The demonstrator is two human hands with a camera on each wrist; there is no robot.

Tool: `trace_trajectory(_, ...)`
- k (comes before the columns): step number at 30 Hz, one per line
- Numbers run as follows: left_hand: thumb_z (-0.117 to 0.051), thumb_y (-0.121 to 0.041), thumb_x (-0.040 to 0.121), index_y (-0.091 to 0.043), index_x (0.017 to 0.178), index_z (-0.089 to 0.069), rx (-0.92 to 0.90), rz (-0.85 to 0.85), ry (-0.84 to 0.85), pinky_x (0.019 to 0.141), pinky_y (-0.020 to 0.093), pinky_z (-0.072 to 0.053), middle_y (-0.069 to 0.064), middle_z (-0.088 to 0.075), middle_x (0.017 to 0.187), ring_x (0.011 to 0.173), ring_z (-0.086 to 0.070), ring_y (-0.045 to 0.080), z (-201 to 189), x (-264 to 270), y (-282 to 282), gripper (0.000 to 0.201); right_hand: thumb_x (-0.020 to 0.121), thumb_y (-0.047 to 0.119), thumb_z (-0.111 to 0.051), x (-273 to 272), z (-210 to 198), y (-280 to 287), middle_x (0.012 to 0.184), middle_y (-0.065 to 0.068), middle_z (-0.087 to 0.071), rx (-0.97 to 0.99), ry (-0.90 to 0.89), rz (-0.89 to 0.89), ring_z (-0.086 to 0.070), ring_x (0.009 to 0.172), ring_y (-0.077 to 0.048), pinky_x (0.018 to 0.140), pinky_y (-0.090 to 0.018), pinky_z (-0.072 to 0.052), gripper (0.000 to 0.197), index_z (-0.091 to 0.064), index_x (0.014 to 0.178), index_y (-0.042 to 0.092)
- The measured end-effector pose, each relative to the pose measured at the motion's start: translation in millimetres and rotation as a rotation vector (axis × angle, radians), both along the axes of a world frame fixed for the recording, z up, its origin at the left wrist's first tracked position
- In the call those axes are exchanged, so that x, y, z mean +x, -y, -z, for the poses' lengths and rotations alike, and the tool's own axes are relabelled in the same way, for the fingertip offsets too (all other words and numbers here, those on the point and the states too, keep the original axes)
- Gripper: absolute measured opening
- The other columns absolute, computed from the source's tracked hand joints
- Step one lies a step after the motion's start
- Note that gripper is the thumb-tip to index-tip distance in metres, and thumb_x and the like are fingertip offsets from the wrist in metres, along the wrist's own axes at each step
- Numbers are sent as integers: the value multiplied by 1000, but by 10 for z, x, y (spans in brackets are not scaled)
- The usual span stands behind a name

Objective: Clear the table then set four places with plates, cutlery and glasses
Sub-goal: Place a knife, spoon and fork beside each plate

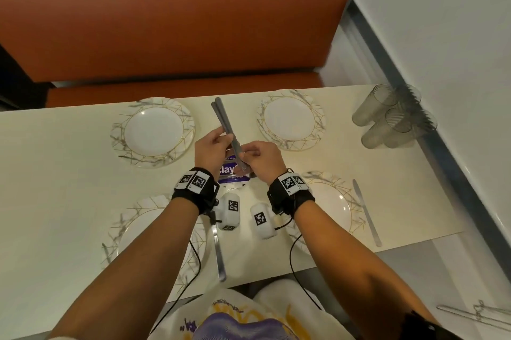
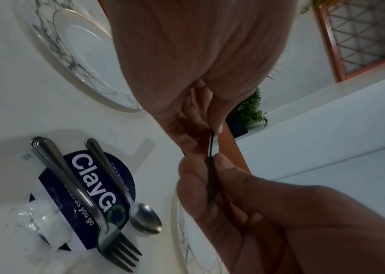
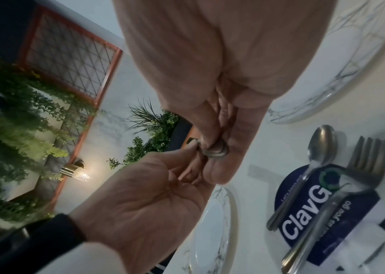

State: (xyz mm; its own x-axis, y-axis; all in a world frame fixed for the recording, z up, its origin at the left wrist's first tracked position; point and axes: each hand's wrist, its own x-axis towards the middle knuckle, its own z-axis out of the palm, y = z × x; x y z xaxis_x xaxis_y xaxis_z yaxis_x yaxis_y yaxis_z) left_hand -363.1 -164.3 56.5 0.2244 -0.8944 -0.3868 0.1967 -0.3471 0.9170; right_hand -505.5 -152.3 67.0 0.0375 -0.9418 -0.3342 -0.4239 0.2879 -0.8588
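We hold two knives [image 1: 227, 126] together over the middle of the table [image 1: 55, 173]. Our left hand [image 1: 211, 149] pinches them partway up, and our right hand [image 1: 260, 158] pinches their bottom ends. Four plates sit at 10, 2, 4 and 8 o'clock. A fork [image 2: 97, 207] and spoon [image 2: 125, 191] lie on the purple sign [image 2: 88, 187] below our hands. Glasses [image 1: 392, 118] stand at 2 o'clock.
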Motion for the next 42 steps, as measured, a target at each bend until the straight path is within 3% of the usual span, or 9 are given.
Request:
trace_trajectory(3,-67,-7,98,-12,125,-72,50,27,-8,74,32,-64,8,-80,99,86,-79,23,28,-32,80,28,84,21,-73,-88,72,48,92,2,-74,20,-22,-2,-73,88,-23,78,-47,-62,7,-71,91,22)
trace_trajectory(7,-64,-2,99,-11,118,-73,60,18,30,68,27,-62,9,-78,94,74,-77,17,88,-97,388,23,88,9,-70,-337,141,145,90,0,-68,64,9,74,-70,84,-21,69,-39,-63,9,-70,96,11)
trace_trajectory(11,-70,-2,95,-5,115,-76,139,42,147,71,32,-65,11,-79,95,83,-78,25,262,-197,830,21,80,20,-71,-690,323,316,85,1,-72,38,-41,84,-71,86,-27,85,-50,-59,14,-68,83,33)
trace_trajectory(19,-79,-2,87,-9,96,-78,338,116,346,76,40,-66,13,-79,92,79,-78,28,689,-482,1553,11,89,9,-67,-1305,500,711,77,2,-71,68,-29,124,-65,66,-11,60,-19,-46,9,-69,93,17)
trace_trajectory(23,-80,0,86,-10,84,-76,409,147,412,64,32,-65,14,-79,92,78,-78,27,826,-572,1702,12,87,9,-68,-1469,636,821,78,0,-74,55,-50,122,-69,66,-14,69,-28,-57,8,-72,93,12)
trace_trajectory(26,-79,1,87,-2,92,-77,424,144,444,47,20,-57,12,-78,87,66,-75,21,875,-613,1763,6,86,10,-68,-1505,699,844,79,-1,-75,45,-50,117,-70,70,-18,73,-35,-59,8,-72,92,14)
trace_trajectory(30,-78,2,88,2,96,-74,435,171,513,46,22,-57,12,-79,84,59,-76,18,943,-650,1821,9,87,5,-68,-1507,729,851,79,-4,-74,73,-17,152,-68,66,-16,75,-37,-61,10,-72,93,13)
trace_trajectory(36,-85,-20,85,-11,95,-73,390,261,717,72,33,-63,8,-77,96,79,-75,23,988,-636,1812,18,88,5,-68,-1512,734,849,80,-3,-75,68,7,174,-69,67,-20,76,-44,-61,12,-72,92,15)
trace_trajectory(42,-72,-40,91,-29,141,-56,117,535,1307,103,52,-45,13,-45,143,132,-41,37,1063,-542,1632,54,88,8,-67,-1523,747,824,80,-1,-74,62,5,183,-70,72,-24,77,-47,-60,12,-72,92,19)
